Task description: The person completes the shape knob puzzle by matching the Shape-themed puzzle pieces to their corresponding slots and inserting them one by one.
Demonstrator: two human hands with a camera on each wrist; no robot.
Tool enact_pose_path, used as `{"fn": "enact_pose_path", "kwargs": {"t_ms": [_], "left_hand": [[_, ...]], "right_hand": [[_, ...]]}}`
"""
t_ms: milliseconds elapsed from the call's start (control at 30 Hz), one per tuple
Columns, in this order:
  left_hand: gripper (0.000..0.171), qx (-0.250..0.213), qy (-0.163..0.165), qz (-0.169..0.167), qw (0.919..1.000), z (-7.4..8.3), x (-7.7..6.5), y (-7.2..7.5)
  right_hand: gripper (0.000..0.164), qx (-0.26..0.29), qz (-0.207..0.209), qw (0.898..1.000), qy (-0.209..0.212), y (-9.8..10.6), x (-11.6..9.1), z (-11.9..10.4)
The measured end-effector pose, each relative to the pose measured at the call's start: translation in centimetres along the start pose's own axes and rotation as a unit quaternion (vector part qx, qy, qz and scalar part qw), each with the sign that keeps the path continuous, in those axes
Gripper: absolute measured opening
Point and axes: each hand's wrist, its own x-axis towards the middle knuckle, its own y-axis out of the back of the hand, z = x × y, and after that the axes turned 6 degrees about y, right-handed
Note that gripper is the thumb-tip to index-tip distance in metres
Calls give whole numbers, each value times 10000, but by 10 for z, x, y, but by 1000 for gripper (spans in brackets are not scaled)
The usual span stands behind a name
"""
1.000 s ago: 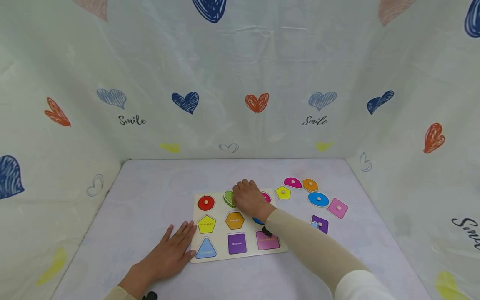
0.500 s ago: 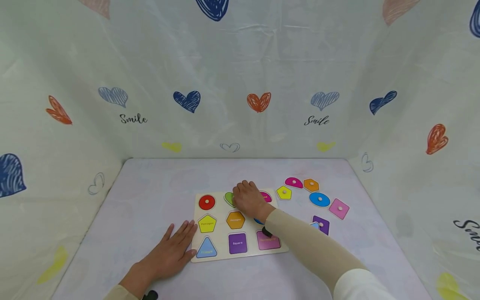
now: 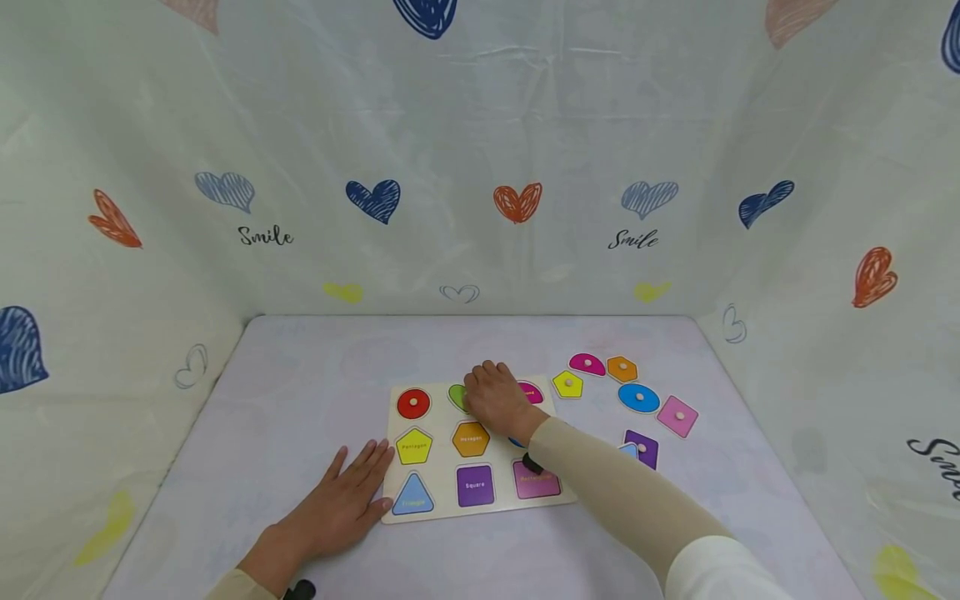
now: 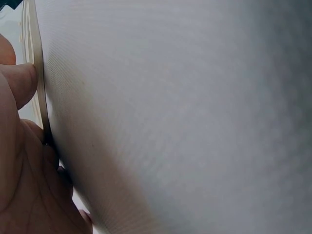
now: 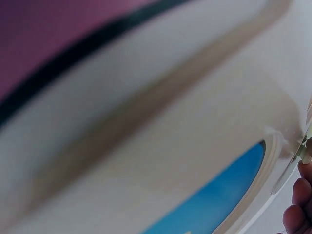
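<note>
A cream shape-puzzle board [image 3: 446, 490] lies on the table, with a red knobbed circle piece [image 3: 406, 406] in its far-left recess. At the far middle recess, my right hand [image 3: 497, 398] pinches a green rounded puzzle piece [image 3: 457, 397], mostly hidden under the fingers. The right wrist view shows those fingertips [image 5: 302, 187] curled at a small pale knob [image 5: 305, 157]. My left hand [image 3: 341, 504] lies with straight fingers against the board's left edge; in the left wrist view its thumb [image 4: 22, 83] presses that edge.
Right of the board lie loose knobbed pieces: yellow pentagon [image 3: 567, 391], magenta semicircle [image 3: 582, 362], orange hexagon [image 3: 617, 367], blue oval [image 3: 630, 397] and pink rectangle [image 3: 670, 422]. A blue triangle [image 3: 629, 449] overlaps a purple square [image 3: 647, 442]. Heart-printed cloth [image 3: 555, 108] walls the table [image 3: 322, 358].
The green piece has gone from sitting raised and offset over its recess to lying flat at it. Both hands keep nearly the same places; the view has shifted slightly.
</note>
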Motion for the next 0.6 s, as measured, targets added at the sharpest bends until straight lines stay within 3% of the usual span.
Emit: {"fn": "enact_pose_path", "kwargs": {"t_ms": [600], "left_hand": [[79, -15, -12, 75, 10000, 1, 0, 0]], "right_hand": [[29, 160, -107, 9997, -120, 2, 1, -1]]}}
